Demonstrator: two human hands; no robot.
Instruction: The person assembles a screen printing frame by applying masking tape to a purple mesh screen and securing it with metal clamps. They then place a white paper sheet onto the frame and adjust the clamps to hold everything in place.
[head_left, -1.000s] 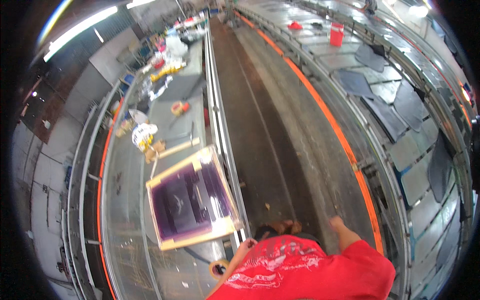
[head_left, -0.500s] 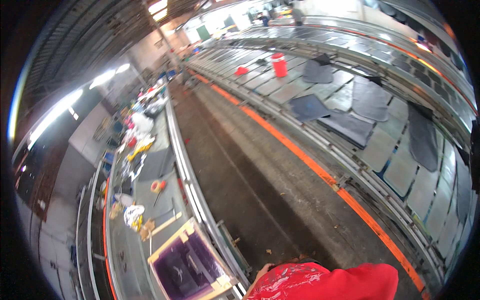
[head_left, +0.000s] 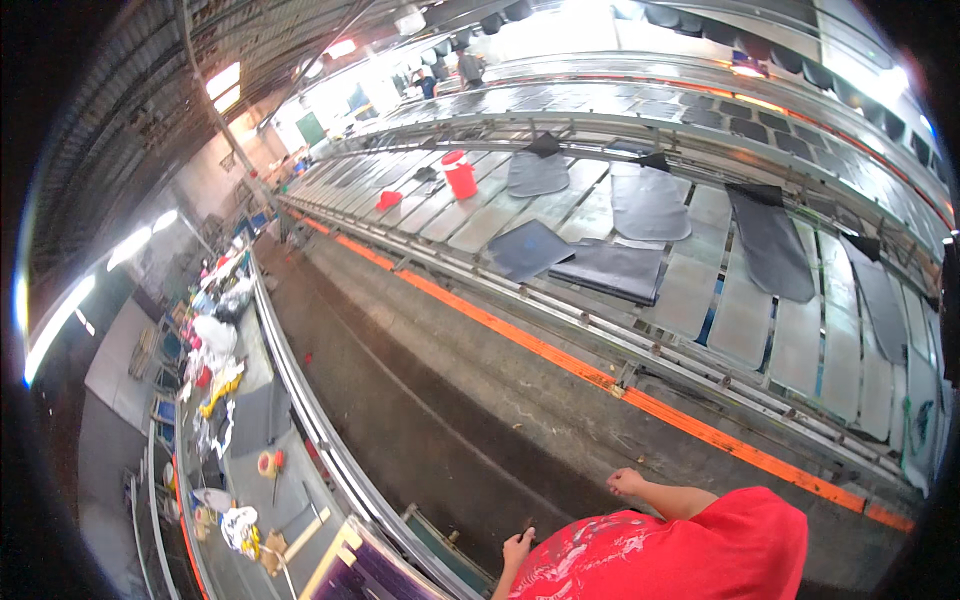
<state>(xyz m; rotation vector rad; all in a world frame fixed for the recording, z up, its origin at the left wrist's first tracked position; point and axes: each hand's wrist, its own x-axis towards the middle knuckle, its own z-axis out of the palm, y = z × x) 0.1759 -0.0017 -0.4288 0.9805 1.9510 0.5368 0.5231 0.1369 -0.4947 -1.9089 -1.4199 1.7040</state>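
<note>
Both my hands are low in the picture, in front of my red shirt, over the dark aisle floor. My left hand (head_left: 517, 549) has its fingers curled, with a small dark spot at its tip that I cannot make out; the screen-printing frame (head_left: 375, 572) with purple mesh lies nearest to it, on the left table. My right hand (head_left: 627, 483) is bent forward at the end of a bare forearm, fingers loosely curled and nothing showing in them. It is apart from the orange rail (head_left: 560, 357) of the right-hand table.
Dark flat sheets (head_left: 608, 270) lie on the long panelled table (head_left: 690, 288) at right, near a red cooler jug (head_left: 459, 175) and a red cloth (head_left: 388, 200). Tape rolls (head_left: 270, 463), rags (head_left: 240, 530) and plastic bags (head_left: 213, 336) crowd the left table. Two people (head_left: 470, 70) stand far off.
My view has turned to the right, so both tables sit farther left. My right hand and forearm have come into sight, and more of my left hand shows.
</note>
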